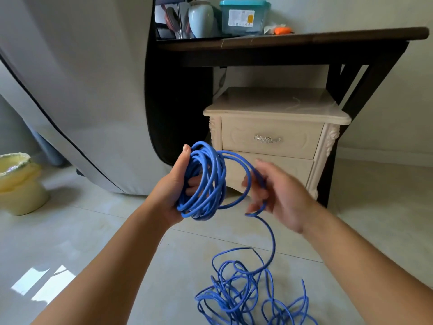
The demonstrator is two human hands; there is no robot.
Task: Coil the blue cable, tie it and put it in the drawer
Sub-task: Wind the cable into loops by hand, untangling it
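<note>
My left hand (173, 184) grips a bundle of several loops of the blue cable (206, 181), thumb up along its left side. A wider loop runs from the bundle to my right hand (278, 195), whose curled fingers hold the cable strand. From there the cable drops to a loose tangled heap (243, 299) on the tiled floor between my forearms. Straight ahead stands a cream nightstand (276, 106) with two drawers; the top drawer (269, 139) with a silver handle is closed, and the lower one sits partly behind my hands.
A dark wooden table (293, 41) spans above the nightstand, carrying a pale vase (200, 18), a teal plastic box (243, 16) and an orange item (282, 30). Grey fabric (77, 90) hangs at left. A yellow lined bin (20, 184) stands on the floor far left.
</note>
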